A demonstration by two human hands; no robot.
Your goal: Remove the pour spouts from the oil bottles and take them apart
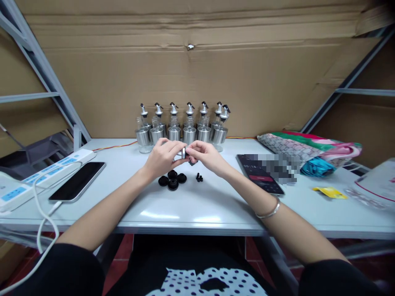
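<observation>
My left hand [163, 156] is closed around a small silver metal pourer spout [183, 153], held just above the table. Against the spout's other side, my right hand [206, 156] pinches with thumb and fingertips; a dark bit shows under those fingers, too small to make out. Below the hands lie several round black rubber stoppers [173, 184]. Beside them sits a little group of tiny black plastic pieces [199, 177]. Behind stand glass oil bottles [189, 135] with steel sleeves, in two rows; the back ones and the rightmost front one carry pourer spouts [189, 108].
A power strip [46, 176] and a dark-screened phone [78, 181] with a white cable lie left. On the right are another phone [257, 174], a patterned bag [293, 146], a blue bundle [317, 167] and a yellow packet [330, 192]. Cardboard [166, 82] walls the back.
</observation>
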